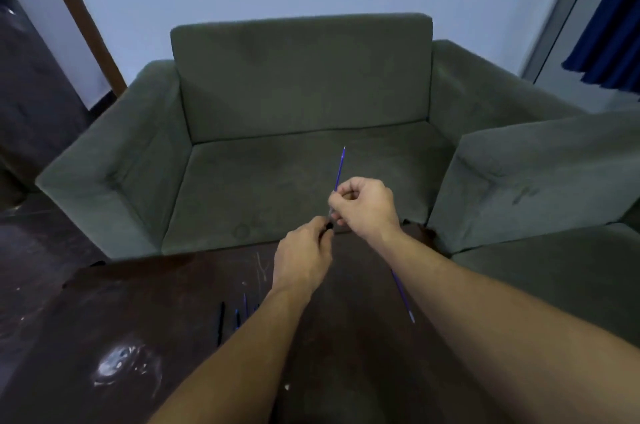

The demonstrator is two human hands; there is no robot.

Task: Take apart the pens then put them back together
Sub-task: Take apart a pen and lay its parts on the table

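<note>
My right hand [363,207] is closed around a thin blue ink refill [340,167] that sticks up and away from the fist. Just below it my left hand [303,257] pinches a small black pen part [329,226] that touches the lower end of what the right hand holds. Whether a clear barrel is in the right hand is hidden by the fingers. A second blue refill [401,295] lies on the dark brown table [138,302], partly under my right forearm. A black pen piece [221,323] and blue pen parts [240,312] lie to the left of my left forearm.
A grey-green sofa [301,84] stands right behind the table's far edge, with a second sofa arm [540,177] at the right. A whitish smear [121,361] marks the table at the front left. Blue curtains [609,25] hang at the far right.
</note>
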